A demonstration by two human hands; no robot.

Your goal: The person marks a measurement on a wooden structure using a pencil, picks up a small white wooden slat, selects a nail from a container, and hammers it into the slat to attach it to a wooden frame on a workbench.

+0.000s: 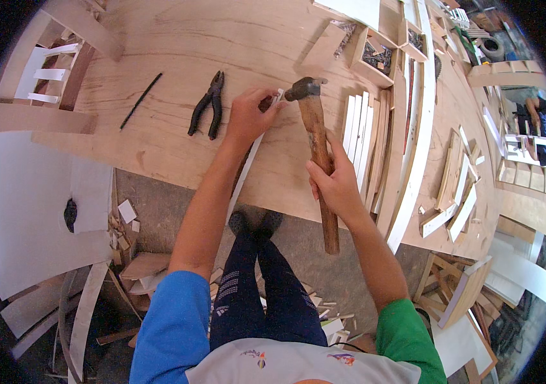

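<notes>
My right hand (338,182) is wrapped around the wooden handle of a hammer (314,125). The hammer's dark metal head is up at the far end of a narrow white-faced wooden strip (253,148). My left hand (252,116) grips that strip close to the same end, thumb and fingers drawn together. Whether a nail is between those fingertips is too small to tell. The strip slants back toward me past the table's front edge. Left of my left hand lie black-handled pliers (209,107), and farther left a thin black rod (141,101).
The plywood table (157,38) carries a wooden box of nails (375,59) at the far right. White-faced strips (357,125) are stacked right of the hammer. A wooden frame (61,121) stands at left. Offcuts litter the floor; another person (542,125) is at far right.
</notes>
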